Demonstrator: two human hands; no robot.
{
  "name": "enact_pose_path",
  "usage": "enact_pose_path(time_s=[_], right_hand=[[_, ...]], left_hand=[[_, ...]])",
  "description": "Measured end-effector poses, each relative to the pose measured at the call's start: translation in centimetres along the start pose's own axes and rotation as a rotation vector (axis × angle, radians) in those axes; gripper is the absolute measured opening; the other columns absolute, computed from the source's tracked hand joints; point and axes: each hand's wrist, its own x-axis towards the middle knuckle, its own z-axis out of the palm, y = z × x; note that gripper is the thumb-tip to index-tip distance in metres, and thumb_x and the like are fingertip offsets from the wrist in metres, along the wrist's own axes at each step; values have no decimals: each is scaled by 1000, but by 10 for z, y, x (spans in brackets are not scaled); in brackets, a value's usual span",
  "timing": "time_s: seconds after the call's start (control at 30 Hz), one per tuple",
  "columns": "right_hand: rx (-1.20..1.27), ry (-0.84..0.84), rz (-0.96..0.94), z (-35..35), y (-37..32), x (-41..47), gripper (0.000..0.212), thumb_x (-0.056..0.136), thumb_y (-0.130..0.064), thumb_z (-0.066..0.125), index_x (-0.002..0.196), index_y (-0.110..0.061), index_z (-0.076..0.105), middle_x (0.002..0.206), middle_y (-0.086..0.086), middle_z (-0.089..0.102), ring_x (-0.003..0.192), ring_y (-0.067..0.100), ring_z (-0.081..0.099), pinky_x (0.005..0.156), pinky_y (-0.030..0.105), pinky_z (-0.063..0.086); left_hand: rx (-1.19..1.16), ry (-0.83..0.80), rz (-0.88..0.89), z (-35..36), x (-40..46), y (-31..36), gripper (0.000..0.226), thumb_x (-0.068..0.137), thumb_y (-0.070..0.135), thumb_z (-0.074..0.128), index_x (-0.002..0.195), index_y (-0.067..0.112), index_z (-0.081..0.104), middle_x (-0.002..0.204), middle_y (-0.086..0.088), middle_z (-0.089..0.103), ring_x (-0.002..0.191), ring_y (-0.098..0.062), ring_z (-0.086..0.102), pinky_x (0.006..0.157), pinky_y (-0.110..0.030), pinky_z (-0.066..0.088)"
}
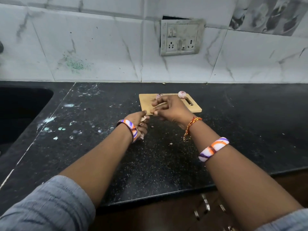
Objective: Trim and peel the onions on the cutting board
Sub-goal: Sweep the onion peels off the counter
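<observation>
A black speckled stone countertop [166, 155] filled the lower and middle frame, with a dark sink [21, 104] cut into it at the left edge and a white marbled tile wall [100, 47] across the top, where a grimy switch-and-socket plate [181, 37] sat right of centre.

Just above the middle of the frame lay a small wooden cutting board [196, 108], its handle slot toward the right. Two small onions rested on its far edge: a pale pinkish onion [182, 94] near the slot, looking largely skinned, and a second onion [158, 95] to its left, half hidden behind the fingers.

The right hand [168, 108] hovered over the board's near left corner, fingers curled together; whether it pinched anything could not be told. The left hand [139, 123] sat just off the board over the counter, fingers curled round pale papery scraps of onion skin [143, 118]. Both wrists carried orange, white and purple bangles, and the right wrist also wore a red-and-yellow thread [191, 125].

Such onions were probably light, firm and round, so liable to roll on the flat board; once skinned they would likely be slick. The dry skin was brittle and would tear in flakes, so it was best pinched at a loose edge near the trimmed end, with the bulb steadied across its widest part.
</observation>
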Motion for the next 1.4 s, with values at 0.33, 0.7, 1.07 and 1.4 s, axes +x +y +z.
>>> enact_pose_path(time_s=[0.33,0.7,1.07,1.4], right_hand=[[-765,-213,-71,32,46,10,32,88,-3,51,115,-13,64,121,15,59,111,33,55,98,40,45],[-1029,-49,94,6,34,-50,25,90,-1,48,114,-1,55,119,21,54,108,35,56,89,40,47],[-940,-150,16,25,18,-66,19,85,-3,57,104,-3,62,110,18,60,103,33,59,88,39,52],[555,106,-32,75,-31,-98,26,77,14,61,73,-10,54,72,6,57,64,14,59,61,20,55]], left_hand=[[-89,193,22,-33,8,4,39,96,31,40,63,12,33,31,3,35,19,-4,22,23,-8,12],[-72,167,53,-12,-9,-8,38,96,28,39,62,12,34,33,3,35,19,-4,23,24,-8,13],[22,183,-9,-21,-30,-20,36,95,30,41,64,12,37,53,2,34,20,-5,24,24,-8,14],[67,47,-47,-51,-100,-29,36,95,35,37,68,13,41,34,3,41,20,-3,27,20,-11,16]])
